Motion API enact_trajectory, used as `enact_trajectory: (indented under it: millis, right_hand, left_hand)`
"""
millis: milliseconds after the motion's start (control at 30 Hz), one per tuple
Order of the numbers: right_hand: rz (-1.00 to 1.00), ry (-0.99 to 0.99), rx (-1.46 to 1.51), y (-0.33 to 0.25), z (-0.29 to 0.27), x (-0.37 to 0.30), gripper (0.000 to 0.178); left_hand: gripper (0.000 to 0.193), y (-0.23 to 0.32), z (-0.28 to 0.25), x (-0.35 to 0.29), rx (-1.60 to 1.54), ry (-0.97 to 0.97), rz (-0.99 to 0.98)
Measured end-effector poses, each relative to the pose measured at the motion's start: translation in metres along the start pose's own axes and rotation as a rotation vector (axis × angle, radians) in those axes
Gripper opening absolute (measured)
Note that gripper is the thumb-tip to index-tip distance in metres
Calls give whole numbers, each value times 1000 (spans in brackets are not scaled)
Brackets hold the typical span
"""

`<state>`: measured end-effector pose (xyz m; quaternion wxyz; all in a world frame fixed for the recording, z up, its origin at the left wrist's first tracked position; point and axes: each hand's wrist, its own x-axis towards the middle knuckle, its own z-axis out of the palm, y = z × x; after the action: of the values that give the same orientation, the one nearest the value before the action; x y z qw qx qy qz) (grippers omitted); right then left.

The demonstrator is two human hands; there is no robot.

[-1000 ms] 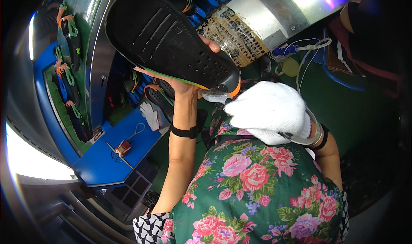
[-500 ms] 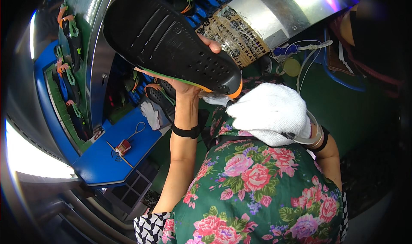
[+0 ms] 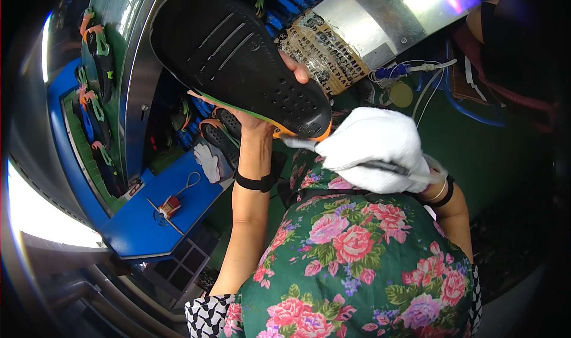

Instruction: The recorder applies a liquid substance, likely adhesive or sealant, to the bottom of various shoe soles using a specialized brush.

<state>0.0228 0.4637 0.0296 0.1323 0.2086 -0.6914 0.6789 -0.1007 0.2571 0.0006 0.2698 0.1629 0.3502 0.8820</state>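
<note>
A large black shoe sole [image 3: 226, 52] with grooves, small round holes and a green and orange edge is gripped in my bare left hand [image 3: 256, 121]. The fingertips show over its far side. Its narrow orange-edged end points toward my right hand [image 3: 372, 145], which wears a white knit glove and is closed on a slim tool. The tool's pale, flat tip [image 3: 299, 143] lies close under the orange edge; blur hides whether they touch. A dark length of the tool [image 3: 386, 167] shows along the glove. The tool's exact kind cannot be made out.
A blue table [image 3: 143, 219] at left carries a white glove [image 3: 206, 161] and a small red spool-like item [image 3: 169, 206]. Black sandals [image 3: 220, 137] sit behind it. A metal panel [image 3: 369, 17], taped cardboard [image 3: 321, 52] and cables [image 3: 410, 69] lie beyond my hands.
My right hand has turned slightly and moved a little up and left, and the dark part of the tool shows more. The sole has shifted slightly in my left hand's grip.
</note>
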Motion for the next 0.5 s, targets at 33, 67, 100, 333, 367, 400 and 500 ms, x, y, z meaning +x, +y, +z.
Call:
enact_trajectory:
  millis: [33, 67, 100, 333, 367, 400, 500]
  right_hand:
    - [53, 13, 103, 0, -2, 0, 19]
    - [106, 26, 206, 0, -5, 1, 18]
    - [51, 31, 99, 0, -9, 2, 19]
    - [-84, -111, 14, 8, 4, -6, 21]
    - [-63, -163, 107, 6, -1, -1, 19]
    - [-58, -171, 108, 4, -3, -2, 19]
    - [-73, -73, 120, 9, -4, -3, 23]
  left_hand:
    - [86, 1, 0, -1, 30, 7, -6]
    - [84, 2, -1, -2, 60, 14, -11]
    - [84, 4, -2, -3, 58, 17, -7]
    - [97, 3, -9, 0, -26, -42, -141]
    - [105, 3, -11, -1, -80, -82, -187]
    - [105, 2, -10, -1, -86, -76, -182]
    - [113, 4, -9, 2, -122, -44, -269]
